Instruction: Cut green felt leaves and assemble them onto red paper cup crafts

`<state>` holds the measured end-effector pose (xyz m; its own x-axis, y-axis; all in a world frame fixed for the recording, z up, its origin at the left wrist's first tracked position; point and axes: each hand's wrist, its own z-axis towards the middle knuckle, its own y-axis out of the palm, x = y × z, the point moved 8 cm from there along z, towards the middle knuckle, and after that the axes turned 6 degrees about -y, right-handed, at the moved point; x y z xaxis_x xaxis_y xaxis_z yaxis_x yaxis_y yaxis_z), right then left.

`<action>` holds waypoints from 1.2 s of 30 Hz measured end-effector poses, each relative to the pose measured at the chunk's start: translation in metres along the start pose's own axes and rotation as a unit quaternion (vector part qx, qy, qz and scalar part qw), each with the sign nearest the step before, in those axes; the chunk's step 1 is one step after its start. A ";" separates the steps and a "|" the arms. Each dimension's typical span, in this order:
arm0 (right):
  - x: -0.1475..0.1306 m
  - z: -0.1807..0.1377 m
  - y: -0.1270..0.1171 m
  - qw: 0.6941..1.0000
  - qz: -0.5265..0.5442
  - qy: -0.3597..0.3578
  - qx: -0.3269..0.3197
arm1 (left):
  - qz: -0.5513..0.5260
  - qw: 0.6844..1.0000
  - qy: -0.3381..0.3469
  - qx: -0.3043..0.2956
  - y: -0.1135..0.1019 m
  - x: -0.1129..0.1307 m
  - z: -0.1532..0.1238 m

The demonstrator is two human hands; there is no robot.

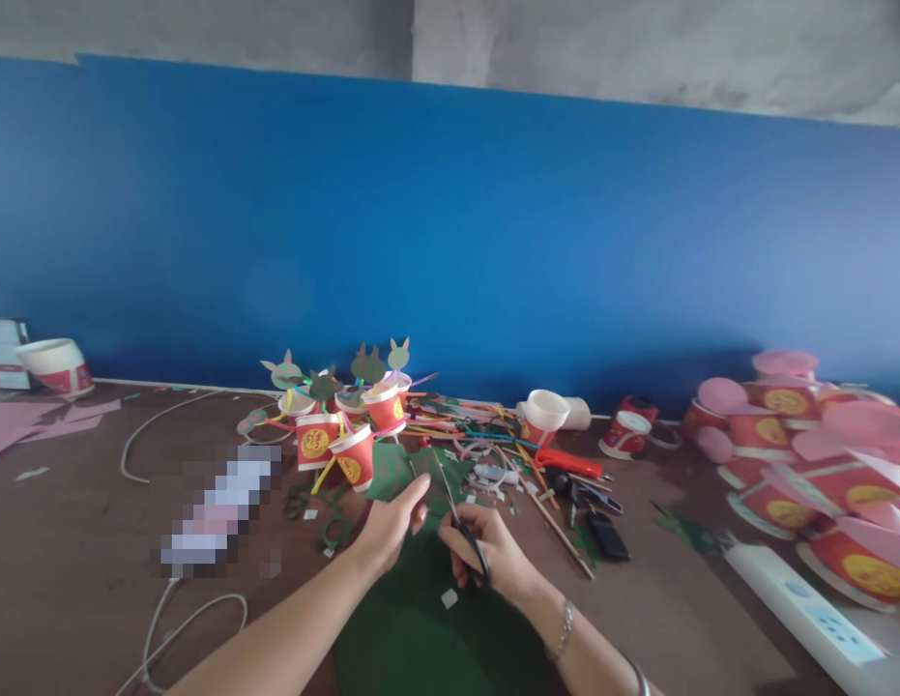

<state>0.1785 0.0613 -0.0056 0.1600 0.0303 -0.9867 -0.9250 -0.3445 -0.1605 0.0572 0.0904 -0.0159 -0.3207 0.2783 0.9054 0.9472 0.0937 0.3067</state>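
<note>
My right hand [485, 551] grips a pair of scissors [455, 512] by the black handles, its blades pointing away from me. Left of it, my left hand [395, 522] is closed, thumb on top, at a piece of green paper [391, 466]; the fingers beneath are partly hidden. Under both hands lies a large dark green sheet [435, 643] with a small white scrap [450, 598] on it. Just beyond my left hand stand red and white paper cups [352, 456], several with green animal-head cutouts [368, 364] attached.
Coloured sticks [456, 418] lie behind the hands. An orange-red tool [571, 463], a key fob [607, 535] and a wooden stick [562, 532] lie to the right. Further right are a power strip [798, 599] and stacked cups with pink paper [790, 483]. A phone-like blurred object [221, 507] with a cable lies left.
</note>
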 end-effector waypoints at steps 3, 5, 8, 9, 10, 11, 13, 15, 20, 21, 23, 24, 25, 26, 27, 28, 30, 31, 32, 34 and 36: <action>0.002 0.000 0.000 1.000 -0.004 0.011 0.002 | 0.003 1.000 0.002 -0.002 -0.001 0.000 0.001; 0.003 0.000 0.000 1.000 0.002 0.013 0.002 | 0.008 1.000 0.006 -0.005 0.000 0.001 0.000; 0.002 0.001 0.000 1.000 0.016 0.003 0.004 | 0.022 0.999 0.003 -0.024 0.004 0.001 -0.001; 0.001 0.001 0.000 1.000 0.017 0.000 0.005 | 0.027 0.999 0.002 -0.034 0.006 0.001 -0.002; 0.000 0.001 -0.001 1.000 0.016 0.000 0.007 | 0.029 0.999 0.002 -0.042 0.007 0.001 -0.003; 0.001 0.001 -0.002 1.000 0.013 0.003 0.010 | 0.031 0.998 0.002 -0.048 0.008 0.001 -0.004; 0.003 0.001 -0.002 1.000 0.009 0.016 0.013 | 0.029 0.998 0.000 -0.051 0.009 0.002 -0.004; 0.005 0.001 -0.002 1.000 0.017 0.023 0.010 | 0.028 0.998 -0.007 -0.048 0.008 0.002 -0.004; 0.009 0.003 -0.003 0.999 0.029 0.011 0.009 | 0.031 0.998 -0.021 -0.058 0.011 0.001 -0.006; 0.010 0.004 -0.004 1.000 0.024 0.015 0.012 | 0.027 0.998 -0.024 -0.057 0.011 0.000 -0.006; 0.011 0.004 -0.007 0.999 0.016 0.027 0.024 | 0.012 0.998 -0.023 -0.054 0.009 -0.002 -0.004; 0.011 0.004 -0.009 0.999 0.015 0.031 0.032 | 0.008 0.998 -0.018 -0.057 0.009 -0.003 -0.002; 0.010 0.004 -0.011 0.999 0.016 0.032 0.040 | 0.006 0.998 -0.014 -0.064 0.009 -0.004 -0.001; 0.010 0.004 -0.013 0.998 0.018 0.031 0.047 | 0.009 0.997 -0.014 -0.074 0.010 -0.005 0.000; 0.009 0.004 -0.014 0.998 0.023 0.029 0.053 | 0.016 0.996 -0.018 -0.083 0.011 -0.007 0.001; 0.009 0.005 -0.016 0.998 0.028 0.026 0.058 | 0.020 0.996 -0.025 -0.088 0.011 -0.008 0.002; 0.008 0.005 -0.018 0.996 0.043 0.019 0.070 | 0.017 0.995 -0.032 -0.088 0.011 -0.008 0.002; 0.008 0.005 -0.019 0.996 0.050 0.017 0.077 | 0.009 0.996 -0.027 -0.085 0.011 -0.006 0.002; 0.008 0.004 -0.020 0.995 0.056 0.014 0.083 | -0.002 0.997 -0.015 -0.082 0.012 -0.002 0.001; 0.009 0.004 -0.021 0.995 0.058 0.009 0.086 | -0.024 0.996 0.019 -0.078 0.012 0.007 0.000; 0.010 0.005 -0.019 0.996 0.048 0.011 0.075 | -0.031 0.997 0.035 -0.065 0.010 0.011 0.001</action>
<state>0.1958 0.0725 -0.0129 0.0746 -0.0166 -0.9971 -0.9771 -0.2012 -0.0698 0.0627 0.0956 -0.0029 -0.3818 0.2083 0.9005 0.9192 -0.0164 0.3936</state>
